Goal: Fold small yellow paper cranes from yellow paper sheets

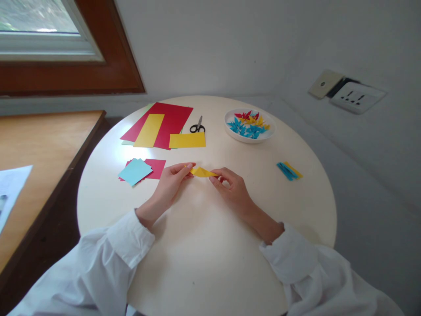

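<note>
A small folded yellow paper piece (201,172) with a raised middle is stretched between my two hands above the round white table (204,263). My left hand (174,177) pinches its left end between thumb and fingers. The right end is pinched by my right hand (232,186). Left of my left hand lie a stack of light blue paper squares (135,172) and pink-red paper (158,169). Beyond my hands is a yellow paper strip (187,140).
Black-handled scissors (198,127) lie near a white dish (250,140) of folded red, yellow and blue paper figures. Large red paper (174,118) carries another yellow strip (149,130). Folded blue paper pieces (287,171) lie at right. A wooden table (42,136) stands at left.
</note>
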The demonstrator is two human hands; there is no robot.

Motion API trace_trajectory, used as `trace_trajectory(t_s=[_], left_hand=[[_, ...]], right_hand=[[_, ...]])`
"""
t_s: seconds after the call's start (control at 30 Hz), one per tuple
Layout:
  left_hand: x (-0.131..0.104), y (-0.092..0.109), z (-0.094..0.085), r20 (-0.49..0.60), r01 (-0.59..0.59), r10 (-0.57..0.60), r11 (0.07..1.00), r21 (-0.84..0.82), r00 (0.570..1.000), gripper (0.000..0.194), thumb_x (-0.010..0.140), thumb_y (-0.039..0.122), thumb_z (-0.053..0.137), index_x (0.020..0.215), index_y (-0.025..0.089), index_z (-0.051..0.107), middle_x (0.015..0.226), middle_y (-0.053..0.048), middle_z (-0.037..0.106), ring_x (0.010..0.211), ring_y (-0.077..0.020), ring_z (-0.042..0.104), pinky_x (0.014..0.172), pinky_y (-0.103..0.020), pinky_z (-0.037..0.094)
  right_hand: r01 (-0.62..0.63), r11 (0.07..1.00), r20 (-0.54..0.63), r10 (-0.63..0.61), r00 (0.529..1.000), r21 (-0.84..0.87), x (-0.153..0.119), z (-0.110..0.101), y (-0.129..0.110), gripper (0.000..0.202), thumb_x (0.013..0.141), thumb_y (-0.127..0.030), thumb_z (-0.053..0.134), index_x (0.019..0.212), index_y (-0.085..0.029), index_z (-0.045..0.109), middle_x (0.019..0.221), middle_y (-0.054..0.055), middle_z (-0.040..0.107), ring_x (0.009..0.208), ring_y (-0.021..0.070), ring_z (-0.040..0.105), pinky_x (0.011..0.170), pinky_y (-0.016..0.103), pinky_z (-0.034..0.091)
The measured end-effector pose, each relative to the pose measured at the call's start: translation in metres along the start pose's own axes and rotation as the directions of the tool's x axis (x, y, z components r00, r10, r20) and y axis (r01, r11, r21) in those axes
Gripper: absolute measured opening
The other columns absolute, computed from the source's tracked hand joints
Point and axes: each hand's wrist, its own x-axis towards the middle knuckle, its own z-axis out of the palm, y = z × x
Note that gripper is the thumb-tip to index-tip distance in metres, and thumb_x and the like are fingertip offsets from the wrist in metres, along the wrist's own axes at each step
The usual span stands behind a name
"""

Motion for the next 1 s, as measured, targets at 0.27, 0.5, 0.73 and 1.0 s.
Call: trace_trajectory(t_s=[0.27, 0.5, 0.73, 1.0], left_hand=[[0.001, -0.003, 0.001, 0.009, -0.091, 0.091, 0.988, 0.128, 0.996, 0.034, 0.068, 0.04, 0.071, 0.088, 0.013, 0.072, 0.087, -0.008, 0.071, 0.079, -0.0178, 0.064, 0.074, -0.03, 0.047], [0.0, -0.005, 0.0, 0.071, -0.181, 0.169, 0.959, 0.219, 0.983, 0.028, 0.07, 0.037, 0.071, 0.087, 0.015, 0.072, 0.086, -0.006, 0.072, 0.077, -0.0173, 0.064, 0.07, -0.028, 0.049], [0.0, -0.009, 0.0, 0.106, -0.284, 0.264, 0.901, 0.326, 0.959, 0.021, 0.07, 0.03, 0.07, 0.086, 0.016, 0.072, 0.086, -0.006, 0.072, 0.077, -0.0164, 0.065, 0.07, -0.027, 0.05], [0.0, -0.011, 0.0, 0.104, -0.381, 0.37, 0.845, 0.376, 0.923, 0.02, 0.068, 0.026, 0.072, 0.084, 0.016, 0.066, 0.078, -0.004, 0.069, 0.07, -0.0141, 0.064, 0.067, -0.026, 0.051]], right_hand=[[0.063, 0.998, -0.02, -0.063, 0.998, 0.0, 0.001, 0.0, 0.001, 0.016, 0.083, -0.027, 0.051, 0.087, -0.02, 0.065, 0.089, 0.005, 0.069, 0.08, 0.0158, 0.062, 0.067, 0.028, 0.047], [-0.008, 0.996, -0.026, 0.011, 1.0, 0.089, 0.001, 0.0, 0.0, 0.016, 0.079, -0.026, 0.057, 0.092, -0.02, 0.065, 0.093, 0.004, 0.07, 0.076, 0.0139, 0.063, 0.067, 0.026, 0.049], [-0.107, 0.962, -0.013, 0.114, 0.993, 0.25, 0.003, 0.002, 0.004, 0.018, 0.072, -0.03, 0.064, 0.086, -0.019, 0.067, 0.084, 0.004, 0.071, 0.073, 0.0142, 0.064, 0.066, 0.026, 0.052], [-0.127, 0.949, 0.029, 0.124, 0.992, 0.29, 0.002, 0.003, 0.003, 0.012, 0.071, -0.027, 0.066, 0.08, -0.019, 0.068, 0.081, 0.003, 0.07, 0.074, 0.0141, 0.065, 0.068, 0.026, 0.051]])
